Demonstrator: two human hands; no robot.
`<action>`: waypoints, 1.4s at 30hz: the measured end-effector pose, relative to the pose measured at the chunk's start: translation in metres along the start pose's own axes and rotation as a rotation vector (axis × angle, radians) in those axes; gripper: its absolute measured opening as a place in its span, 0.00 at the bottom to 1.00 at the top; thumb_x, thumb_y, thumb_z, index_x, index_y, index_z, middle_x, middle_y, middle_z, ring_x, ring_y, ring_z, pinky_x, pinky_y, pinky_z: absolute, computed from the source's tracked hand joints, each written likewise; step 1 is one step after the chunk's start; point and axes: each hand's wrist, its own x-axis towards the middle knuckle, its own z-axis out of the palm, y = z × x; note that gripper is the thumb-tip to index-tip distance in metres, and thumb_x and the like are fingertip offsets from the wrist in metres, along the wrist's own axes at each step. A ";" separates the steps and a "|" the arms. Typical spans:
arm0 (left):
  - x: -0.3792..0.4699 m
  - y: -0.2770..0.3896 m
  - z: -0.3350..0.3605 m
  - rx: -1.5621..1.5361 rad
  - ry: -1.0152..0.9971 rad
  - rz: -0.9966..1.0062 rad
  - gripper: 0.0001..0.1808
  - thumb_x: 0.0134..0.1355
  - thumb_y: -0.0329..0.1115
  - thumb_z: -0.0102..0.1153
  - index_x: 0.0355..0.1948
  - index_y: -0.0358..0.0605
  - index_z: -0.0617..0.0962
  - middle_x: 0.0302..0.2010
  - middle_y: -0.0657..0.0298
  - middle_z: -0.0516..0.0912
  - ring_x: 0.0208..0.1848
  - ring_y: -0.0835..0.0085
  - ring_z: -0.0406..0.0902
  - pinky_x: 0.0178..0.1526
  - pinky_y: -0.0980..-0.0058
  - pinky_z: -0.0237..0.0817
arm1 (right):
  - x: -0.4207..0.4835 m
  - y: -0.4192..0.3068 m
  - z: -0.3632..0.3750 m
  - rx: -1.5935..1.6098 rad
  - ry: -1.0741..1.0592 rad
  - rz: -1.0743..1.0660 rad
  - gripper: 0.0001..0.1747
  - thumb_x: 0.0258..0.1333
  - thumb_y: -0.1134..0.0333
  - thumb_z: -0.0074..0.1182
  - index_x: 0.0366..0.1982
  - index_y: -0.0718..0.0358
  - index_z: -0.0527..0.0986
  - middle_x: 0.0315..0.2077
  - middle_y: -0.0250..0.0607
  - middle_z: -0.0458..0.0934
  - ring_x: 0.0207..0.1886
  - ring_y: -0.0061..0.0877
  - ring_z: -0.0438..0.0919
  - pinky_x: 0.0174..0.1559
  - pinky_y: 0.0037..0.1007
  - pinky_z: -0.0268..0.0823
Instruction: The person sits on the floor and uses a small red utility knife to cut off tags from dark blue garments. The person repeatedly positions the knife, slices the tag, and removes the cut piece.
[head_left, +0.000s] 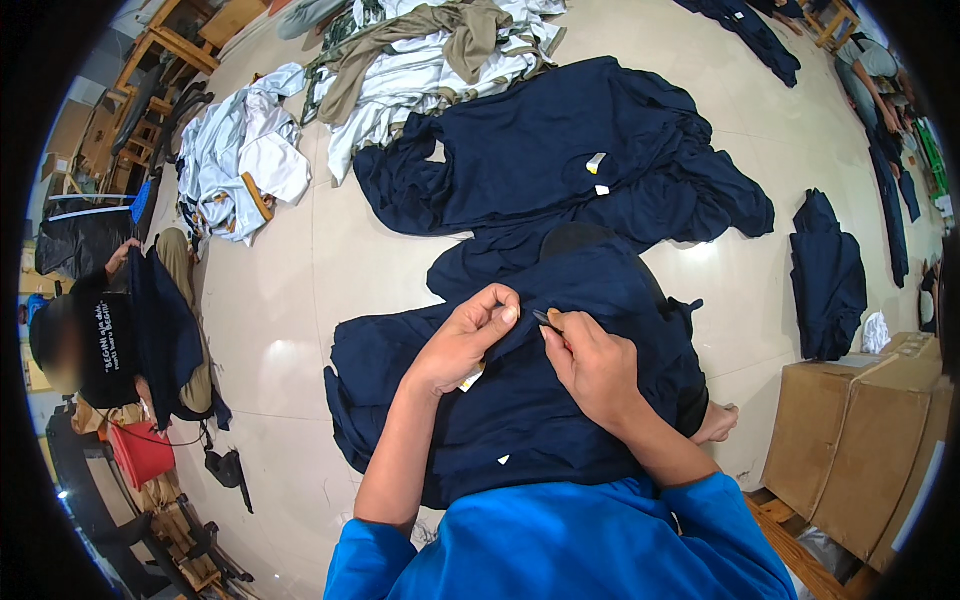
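Note:
A navy garment (517, 420) lies spread over my lap, with a small white label (471, 378) by my left wrist. My left hand (484, 322) is raised over the cloth, thumb and forefinger pinched together; whether thread or fabric is between them cannot be told. Just right of it, my right hand (592, 360) grips a small dark tool (546, 321), perhaps thread snips, its tip pointing at the left fingertips. More navy garments (555, 142) with white labels are heaped on the floor just beyond my knees.
White and olive garments (420, 75) are piled at the top, pale ones (240, 157) upper left. A co-worker (112, 337) sits left holding navy cloth. A folded navy garment (829, 285) and a cardboard box (847, 442) are at right. Another person (874, 75) works upper right.

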 end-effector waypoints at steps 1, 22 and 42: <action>0.000 -0.002 -0.001 0.004 0.010 -0.001 0.09 0.85 0.42 0.57 0.48 0.49 0.78 0.38 0.79 0.69 0.39 0.89 0.61 0.44 0.84 0.56 | -0.001 -0.002 0.000 0.009 0.011 0.007 0.10 0.69 0.66 0.68 0.46 0.63 0.82 0.32 0.37 0.83 0.24 0.31 0.84 0.26 0.30 0.73; 0.000 0.002 0.001 0.037 0.007 -0.003 0.09 0.85 0.42 0.57 0.48 0.49 0.78 0.37 0.78 0.71 0.40 0.88 0.63 0.47 0.84 0.58 | 0.001 0.000 0.003 0.008 0.003 -0.018 0.11 0.69 0.66 0.68 0.47 0.63 0.82 0.31 0.36 0.82 0.22 0.30 0.82 0.25 0.30 0.72; -0.005 0.003 0.001 0.060 -0.002 0.022 0.09 0.85 0.42 0.57 0.48 0.49 0.78 0.40 0.78 0.72 0.42 0.88 0.64 0.47 0.83 0.59 | -0.001 -0.004 0.001 0.006 0.027 -0.021 0.09 0.68 0.67 0.69 0.45 0.62 0.83 0.32 0.35 0.82 0.22 0.29 0.81 0.26 0.29 0.71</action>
